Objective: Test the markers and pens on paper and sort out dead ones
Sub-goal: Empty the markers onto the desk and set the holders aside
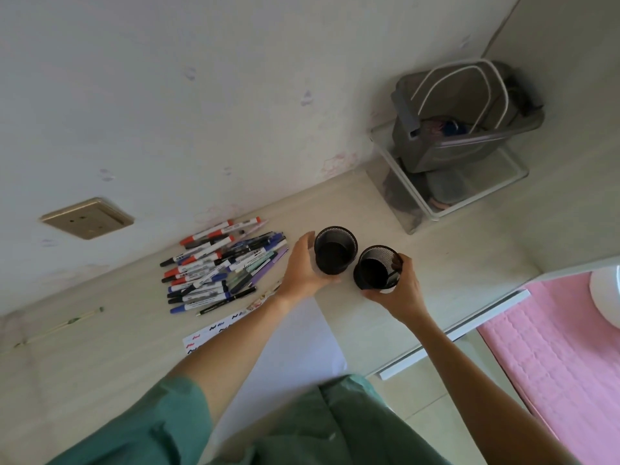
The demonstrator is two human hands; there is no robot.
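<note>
On a pale, wood-grained worktop (100, 357) set against a scuffed wall, a person in a green top held two round black wire-mesh cups side by side, almost touching. The left hand (303, 265) curled around the left cup (335, 250); the right hand (397, 292) gripped the right cup (377, 267), tipped a little toward the camera. Both cups looked empty, though their dark insides hid detail. The pile of markers and pens (219, 263) lay loose just beside the left hand, to its left, their long axes mostly running from the wall side toward the person's left, slim plastic barrels with red, blue and black caps. That hand was plainly the nearer for any pick-up. A smooth white sheet of paper (302, 347) lay flat beneath the left forearm, squiggles of test ink visible along its left edge. With the pile that large, sorting seemed barely begun.
</note>
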